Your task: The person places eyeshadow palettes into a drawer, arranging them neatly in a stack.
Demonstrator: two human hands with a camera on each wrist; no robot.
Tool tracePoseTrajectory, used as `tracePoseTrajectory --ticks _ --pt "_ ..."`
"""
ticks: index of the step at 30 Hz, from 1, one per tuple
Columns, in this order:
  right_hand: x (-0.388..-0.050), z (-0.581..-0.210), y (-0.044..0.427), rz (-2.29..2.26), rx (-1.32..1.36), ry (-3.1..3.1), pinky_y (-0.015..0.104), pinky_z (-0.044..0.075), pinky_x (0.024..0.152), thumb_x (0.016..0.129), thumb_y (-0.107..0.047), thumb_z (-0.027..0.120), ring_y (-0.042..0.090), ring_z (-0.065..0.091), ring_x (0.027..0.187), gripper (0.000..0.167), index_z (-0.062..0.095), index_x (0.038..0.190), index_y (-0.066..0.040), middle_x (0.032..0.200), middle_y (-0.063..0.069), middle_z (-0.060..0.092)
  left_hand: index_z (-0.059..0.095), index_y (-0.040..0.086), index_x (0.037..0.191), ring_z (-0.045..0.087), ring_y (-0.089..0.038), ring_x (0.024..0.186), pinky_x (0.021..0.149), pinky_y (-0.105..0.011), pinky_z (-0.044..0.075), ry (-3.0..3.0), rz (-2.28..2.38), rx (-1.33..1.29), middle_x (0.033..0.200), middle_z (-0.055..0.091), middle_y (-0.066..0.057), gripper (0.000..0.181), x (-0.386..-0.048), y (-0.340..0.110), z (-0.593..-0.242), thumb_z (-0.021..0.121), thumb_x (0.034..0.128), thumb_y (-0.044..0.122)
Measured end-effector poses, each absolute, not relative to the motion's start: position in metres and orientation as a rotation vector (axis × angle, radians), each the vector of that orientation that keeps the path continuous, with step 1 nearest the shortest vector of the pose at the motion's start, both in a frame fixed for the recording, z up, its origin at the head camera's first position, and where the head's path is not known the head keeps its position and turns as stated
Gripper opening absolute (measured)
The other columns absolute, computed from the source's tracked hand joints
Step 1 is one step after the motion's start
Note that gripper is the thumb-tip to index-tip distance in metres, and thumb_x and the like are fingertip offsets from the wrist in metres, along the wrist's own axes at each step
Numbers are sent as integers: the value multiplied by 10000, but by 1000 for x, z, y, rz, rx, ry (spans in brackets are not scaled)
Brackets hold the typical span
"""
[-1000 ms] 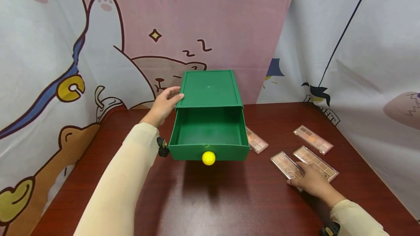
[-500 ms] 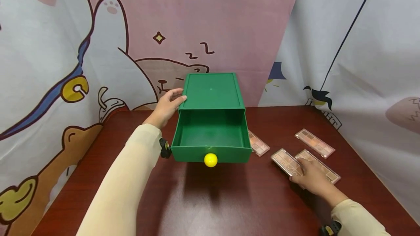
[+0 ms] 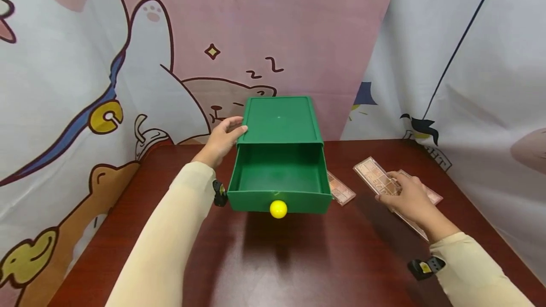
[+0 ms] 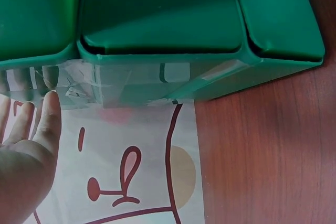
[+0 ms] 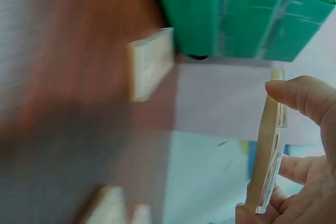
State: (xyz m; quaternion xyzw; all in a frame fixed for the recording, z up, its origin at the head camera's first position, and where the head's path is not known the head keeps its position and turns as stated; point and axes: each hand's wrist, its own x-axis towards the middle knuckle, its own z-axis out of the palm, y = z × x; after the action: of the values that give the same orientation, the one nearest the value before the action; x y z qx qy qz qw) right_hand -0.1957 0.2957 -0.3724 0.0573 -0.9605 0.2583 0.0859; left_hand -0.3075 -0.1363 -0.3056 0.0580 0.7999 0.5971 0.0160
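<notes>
A green drawer unit stands mid-table, its drawer pulled out with a yellow ball knob on the front. Nothing lies on the visible drawer floor. My left hand rests against the unit's upper left side, fingers extended; fingertips meet that side in the left wrist view. Off the table, my right hand pinches an eyeshadow palette with clear lid between thumb and fingers. The right wrist view shows this palette edge-on. Two more palettes are partly hidden behind the right hand.
Another eyeshadow palette lies against the unit's right side, partly covered by it. One palette shows at the far right of the brown table. Cartoon-printed cloth hangs behind and along both sides.
My right hand has lifted the palette from the table and moved it up and away from me. The left hand stays on the drawer unit. The head view has shifted slightly.
</notes>
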Motion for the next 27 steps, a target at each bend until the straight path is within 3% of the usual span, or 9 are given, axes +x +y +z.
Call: tracePoseTrajectory --ticks 8,12,20,27 --pt "-213 -322 268 811 262 -2832 468 307 768 787 -228 767 400 429 996 656 492 1297 81 1046 274 576 431 169 1445 431 -225 1317 1067 -417 397 2465 1880 199 1450 438 -46 499 -308 -131 -308 562 988 318" --pt "-220 -297 250 826 297 -2864 512 315 827 815 -256 749 440 360 1113 712 438 1362 77 1163 309 508 430 171 1447 427 -226 1320 1074 -420 389 2472 1876 196 1453 435 -44 497 -308 -131 -309 560 989 315" --pt "-225 -245 213 837 411 -2879 516 397 824 826 -217 736 433 326 1146 723 403 1408 53 1250 327 393 438 163 1441 431 -229 1315 1069 -428 390 2488 1878 193 1455 436 -46 496 -308 -133 -307 561 988 323" --pt "-223 -213 174 769 617 -2921 422 361 771 801 -209 756 346 341 1061 628 510 1355 -43 1135 217 450 434 152 1444 421 -241 1326 1085 -436 372 2484 1877 199 1461 429 -58 500 -307 -135 -306 559 989 318"
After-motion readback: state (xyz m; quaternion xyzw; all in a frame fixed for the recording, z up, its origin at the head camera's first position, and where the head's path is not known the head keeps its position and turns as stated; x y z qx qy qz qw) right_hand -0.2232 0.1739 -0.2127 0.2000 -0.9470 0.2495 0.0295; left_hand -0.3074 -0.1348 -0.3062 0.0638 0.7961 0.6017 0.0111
